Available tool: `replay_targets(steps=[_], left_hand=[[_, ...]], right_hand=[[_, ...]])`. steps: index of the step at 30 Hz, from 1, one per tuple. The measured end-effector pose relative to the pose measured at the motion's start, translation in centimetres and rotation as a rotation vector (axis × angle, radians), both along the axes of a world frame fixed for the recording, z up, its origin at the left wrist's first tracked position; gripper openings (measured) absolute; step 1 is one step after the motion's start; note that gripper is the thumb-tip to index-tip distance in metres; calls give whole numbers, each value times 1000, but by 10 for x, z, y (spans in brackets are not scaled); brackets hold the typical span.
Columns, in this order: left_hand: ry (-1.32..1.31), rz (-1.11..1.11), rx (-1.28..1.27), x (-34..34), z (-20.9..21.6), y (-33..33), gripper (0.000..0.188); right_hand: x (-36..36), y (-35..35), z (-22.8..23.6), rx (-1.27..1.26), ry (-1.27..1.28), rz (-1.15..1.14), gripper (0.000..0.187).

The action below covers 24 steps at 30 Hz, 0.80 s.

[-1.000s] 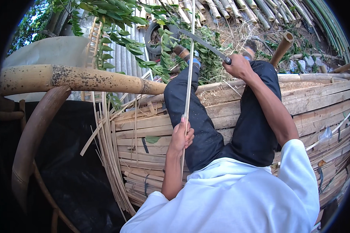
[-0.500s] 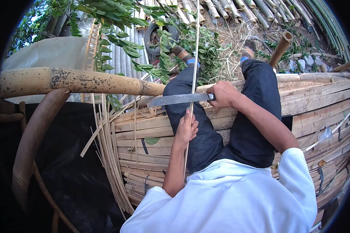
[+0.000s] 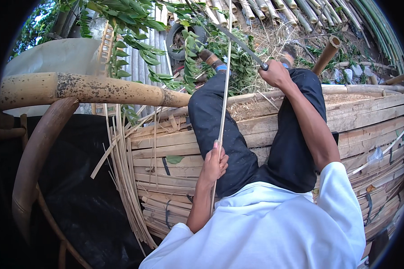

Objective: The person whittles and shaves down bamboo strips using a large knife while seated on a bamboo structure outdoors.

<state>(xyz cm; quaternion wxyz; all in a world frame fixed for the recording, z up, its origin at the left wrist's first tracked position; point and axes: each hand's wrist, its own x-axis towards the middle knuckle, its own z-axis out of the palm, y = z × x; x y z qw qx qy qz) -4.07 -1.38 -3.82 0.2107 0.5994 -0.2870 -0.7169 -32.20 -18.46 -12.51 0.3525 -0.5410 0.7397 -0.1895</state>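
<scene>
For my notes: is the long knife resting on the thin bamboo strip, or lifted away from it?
Lifted away. The right hand holds the long knife raised; only the left hand grips the thin bamboo strip.

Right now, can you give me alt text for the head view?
A seated person's left hand pinches a thin bamboo strip running up over the lap, while the right hand holds a long knife raised beside it. Around them lie stacked bamboo slats, loose strips and a thick pole.
</scene>
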Motion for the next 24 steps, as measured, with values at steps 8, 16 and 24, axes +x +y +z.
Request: replay_targets(steps=[8,16,24], left_hand=[[-20,22,-63,1,-19,-25,51],[-111,-17,-105,-2,-13,-27,51],[-126,8,-59,-4,-10,-2,50]], right_hand=[[78,76,19,-382,-70,720,18],[52,57,20,-110,-63,460,21],[31,32,18,-59,86,244,27]])
